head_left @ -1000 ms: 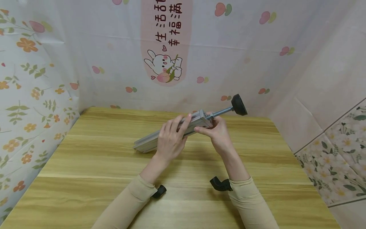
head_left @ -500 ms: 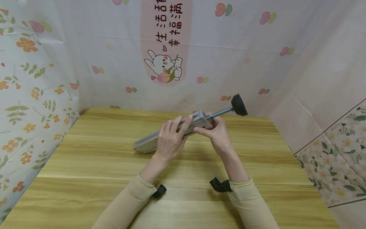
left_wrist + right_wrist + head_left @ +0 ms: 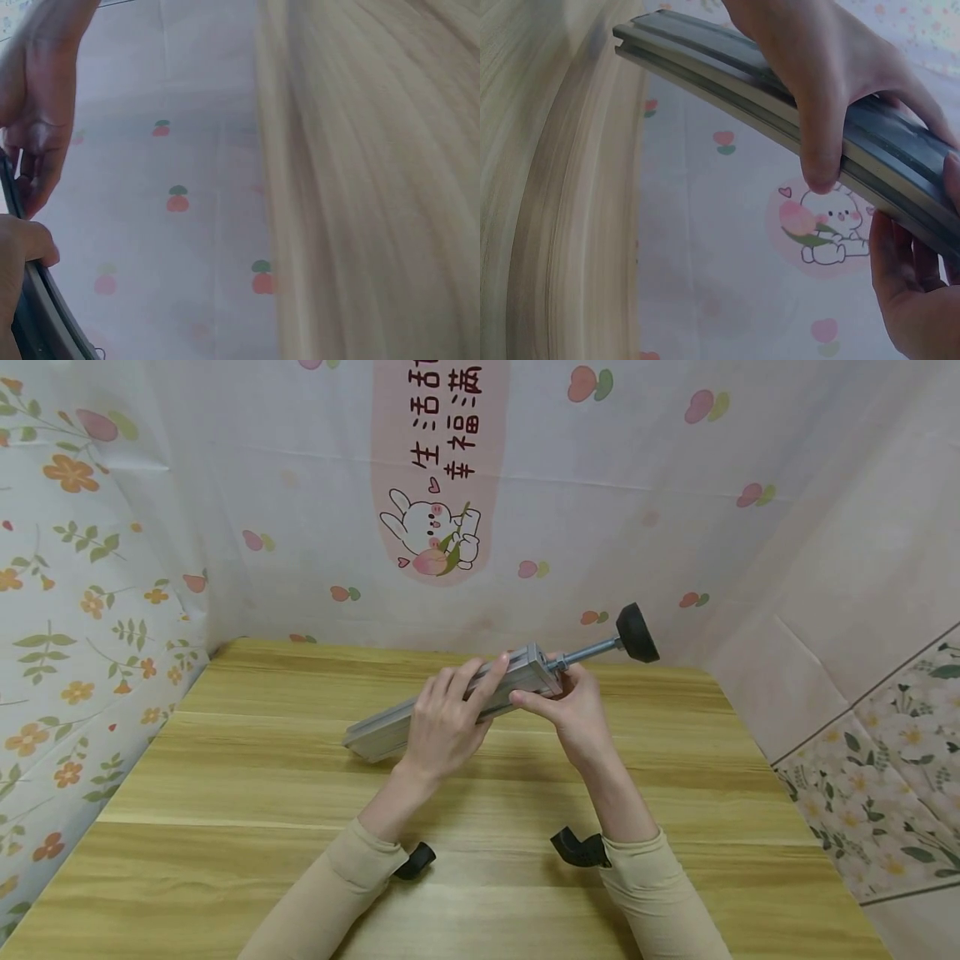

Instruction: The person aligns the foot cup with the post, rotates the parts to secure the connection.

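Note:
A long silver aluminium profile [image 3: 382, 729] with slotted sides slants up to the right over the table in the head view. From its right end sticks a threaded leveling foot, with a metal rod [image 3: 594, 652] and a black cup-shaped base [image 3: 637, 633]. My left hand [image 3: 444, 718] grips the profile around its middle, thumb on the near side. At the rod end, my right hand [image 3: 576, 717] holds the profile between thumb and fingers, its fingertips partly hidden behind. The right wrist view shows the left hand [image 3: 829, 82] wrapped over the profile and the right hand [image 3: 919, 304] below it.
The wooden table [image 3: 247, 827] lies beneath both arms. A printed cloth [image 3: 645, 527] hangs behind its far edge, with a flowered cloth [image 3: 97, 610] at the left. Black curved mounts [image 3: 579, 847] protrude from the sleeve cuffs.
The profile has shifted slightly, its foot end a little to the right and its far-left end a little to the left. Both hands keep the same hold.

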### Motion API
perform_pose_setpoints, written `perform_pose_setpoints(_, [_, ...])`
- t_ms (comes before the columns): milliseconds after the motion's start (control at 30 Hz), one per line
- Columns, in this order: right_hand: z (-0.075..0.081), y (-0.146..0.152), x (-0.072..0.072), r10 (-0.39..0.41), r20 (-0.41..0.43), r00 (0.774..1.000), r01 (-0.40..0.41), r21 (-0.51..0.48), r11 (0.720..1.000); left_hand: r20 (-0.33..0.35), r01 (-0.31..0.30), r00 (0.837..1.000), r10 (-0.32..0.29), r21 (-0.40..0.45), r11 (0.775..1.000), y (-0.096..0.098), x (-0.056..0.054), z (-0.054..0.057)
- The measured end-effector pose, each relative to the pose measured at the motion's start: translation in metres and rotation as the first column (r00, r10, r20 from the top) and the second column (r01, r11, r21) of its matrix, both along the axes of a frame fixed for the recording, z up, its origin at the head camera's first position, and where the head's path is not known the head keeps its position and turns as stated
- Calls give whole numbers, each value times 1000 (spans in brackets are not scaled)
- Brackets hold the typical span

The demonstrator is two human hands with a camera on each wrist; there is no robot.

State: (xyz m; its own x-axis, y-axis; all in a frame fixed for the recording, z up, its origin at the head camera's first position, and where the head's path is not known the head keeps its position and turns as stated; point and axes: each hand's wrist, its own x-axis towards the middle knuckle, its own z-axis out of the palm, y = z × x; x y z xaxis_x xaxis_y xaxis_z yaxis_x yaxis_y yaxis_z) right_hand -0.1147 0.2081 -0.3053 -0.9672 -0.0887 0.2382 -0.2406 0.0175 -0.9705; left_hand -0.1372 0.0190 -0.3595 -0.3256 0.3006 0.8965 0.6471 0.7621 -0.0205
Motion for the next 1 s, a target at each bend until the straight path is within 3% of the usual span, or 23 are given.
perform_pose_setpoints(467, [5, 4, 1, 26, -2, 1000, -26, 49, 998, 141, 80, 987, -77, -18, 997, -13, 2, 12])
perform_pose_setpoints(733, [8, 22, -6, 72, -41, 997, -77, -128, 989, 233, 150, 961, -147, 7, 989, -18, 0, 15])
perform_pose_setpoints(1000, [13, 44, -10, 125, -189, 974, -182, -324, 928, 294, 187, 937, -190, 38, 982, -25, -3, 22])
